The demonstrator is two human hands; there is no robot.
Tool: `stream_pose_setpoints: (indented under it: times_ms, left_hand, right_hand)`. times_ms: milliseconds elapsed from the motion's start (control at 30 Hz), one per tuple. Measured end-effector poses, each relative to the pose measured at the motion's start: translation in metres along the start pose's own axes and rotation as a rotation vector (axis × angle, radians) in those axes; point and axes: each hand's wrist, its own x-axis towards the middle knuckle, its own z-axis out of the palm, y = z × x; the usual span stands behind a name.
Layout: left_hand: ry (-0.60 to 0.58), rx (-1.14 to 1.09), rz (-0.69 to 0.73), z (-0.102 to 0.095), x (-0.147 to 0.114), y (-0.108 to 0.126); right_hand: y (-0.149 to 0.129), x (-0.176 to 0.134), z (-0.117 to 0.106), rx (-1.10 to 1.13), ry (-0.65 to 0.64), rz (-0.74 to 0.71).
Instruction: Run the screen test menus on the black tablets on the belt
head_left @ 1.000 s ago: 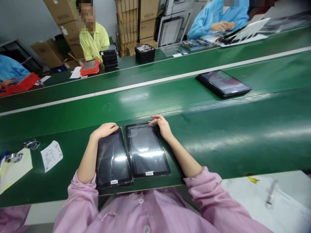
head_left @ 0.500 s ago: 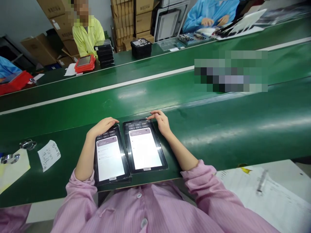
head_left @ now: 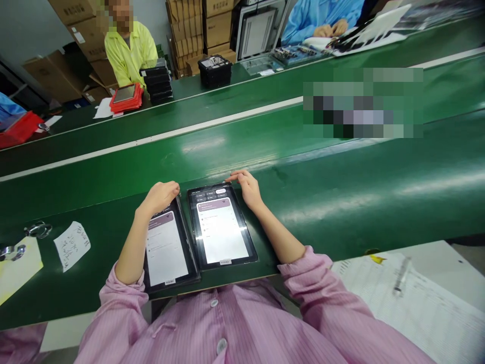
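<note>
Two black-framed tablets lie side by side on the green bench, screens lit and facing up. Over the top of the left tablet (head_left: pixel 166 250) is my left hand (head_left: pixel 161 197), its fingers bent together around the upper edge near the right corner and hiding part of the screen. The right tablet (head_left: pixel 223 227) shows a white panel below a dark strip of buttons, one of them lit white. My right hand (head_left: pixel 248 188) rests at that tablet's upper right corner, index finger stretched out along the top edge and the other fingers loosely bent.
Left of the tablets lie a handwritten note (head_left: pixel 73 246), a yellowish paper (head_left: pixel 25 270) and shiny metal pieces (head_left: pixel 38 230). Printed sheets (head_left: pixel 413 298) with a pen (head_left: pixel 401 277) are at the lower right. Across the green belt (head_left: pixel 151 164), co-workers sit near stacked black trays (head_left: pixel 156 83) and a black bin (head_left: pixel 215 71).
My left fingers have curled in at the left tablet's top edge. On the right tablet one button has turned white and more lines show. My right hand has barely moved.
</note>
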Motion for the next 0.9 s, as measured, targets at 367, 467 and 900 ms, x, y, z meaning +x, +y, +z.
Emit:
stream_pose_setpoints:
  times_ms: [367,467,900]
  left_hand:
    - [-0.124,-0.204,-0.139,-0.003,-0.005,0.008]
    - [-0.179,-0.208,-0.149,-0.004,-0.008,0.01]
    - [-0.247,-0.223,-0.217,-0.003,-0.01,0.009]
  right_hand:
    - [0.016,0.0,0.005,-0.269,-0.087,0.207]
    - [0.018,0.001,0.005,-0.21,-0.09,0.263]
    - [0.004,0.004,0.005,0.608,-0.11,0.411]
